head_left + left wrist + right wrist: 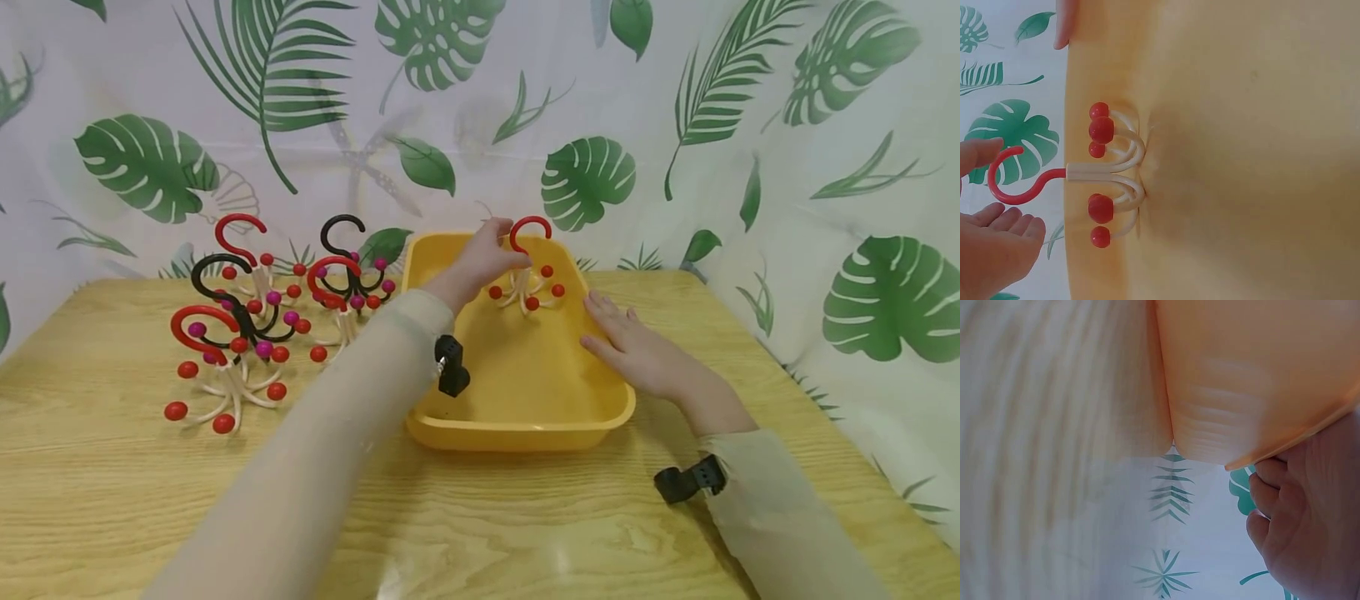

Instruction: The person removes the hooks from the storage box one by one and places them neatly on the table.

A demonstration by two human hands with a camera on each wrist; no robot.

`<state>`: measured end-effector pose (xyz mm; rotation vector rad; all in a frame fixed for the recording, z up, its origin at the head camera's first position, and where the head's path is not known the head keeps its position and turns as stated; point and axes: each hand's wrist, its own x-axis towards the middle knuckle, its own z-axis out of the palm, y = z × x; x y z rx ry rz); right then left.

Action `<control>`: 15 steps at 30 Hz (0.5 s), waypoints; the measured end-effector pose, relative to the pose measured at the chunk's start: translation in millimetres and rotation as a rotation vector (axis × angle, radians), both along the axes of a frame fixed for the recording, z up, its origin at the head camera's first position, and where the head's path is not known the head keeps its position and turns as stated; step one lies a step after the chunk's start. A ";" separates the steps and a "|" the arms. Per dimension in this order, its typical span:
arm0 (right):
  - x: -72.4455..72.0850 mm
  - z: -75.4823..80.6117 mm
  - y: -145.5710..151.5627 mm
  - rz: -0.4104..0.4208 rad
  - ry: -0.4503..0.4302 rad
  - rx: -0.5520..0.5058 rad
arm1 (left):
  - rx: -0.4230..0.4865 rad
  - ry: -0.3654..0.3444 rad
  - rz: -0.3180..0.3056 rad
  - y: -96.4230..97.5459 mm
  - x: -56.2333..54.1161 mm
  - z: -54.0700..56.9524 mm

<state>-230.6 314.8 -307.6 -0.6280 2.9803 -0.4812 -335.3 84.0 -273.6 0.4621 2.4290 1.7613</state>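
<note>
In the head view a cream multi-arm hanger [522,287] with a red hook and red ball tips stands upright at the far end of a yellow plastic basin [517,437]. My left hand [483,257] is around its hook. The left wrist view shows the thumb and fingers of that hand [1000,250] spread apart on either side of the red hook [1016,199], not closed on it. My right hand [637,350] rests on the basin's right rim with its fingers extended. From the right wrist, the hand [1310,531] appears against the basin's outer wall [1222,394].
Left of the basin stand several more hangers: cream ones with red hooks, such as the front hanger [232,387], and black ones with magenta balls, such as the near black hanger [243,321]. A wooden table [525,525] lies beneath; a leaf-print backdrop [480,108] rises behind.
</note>
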 end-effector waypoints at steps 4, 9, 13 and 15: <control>0.2 3.1 -0.1 -0.001 -0.002 0.007 | -0.014 -0.002 -0.009 2.0 -2.4 3.2; 0.4 3.0 -0.4 -0.002 -0.009 0.005 | -0.012 -0.039 0.009 5.4 0.3 3.9; 0.4 1.9 -0.4 -0.001 -0.012 0.003 | 0.006 -0.046 0.020 7.5 1.6 2.1; 0.4 1.6 -0.4 0.001 -0.013 0.001 | 0.022 -0.045 0.017 8.3 1.5 1.3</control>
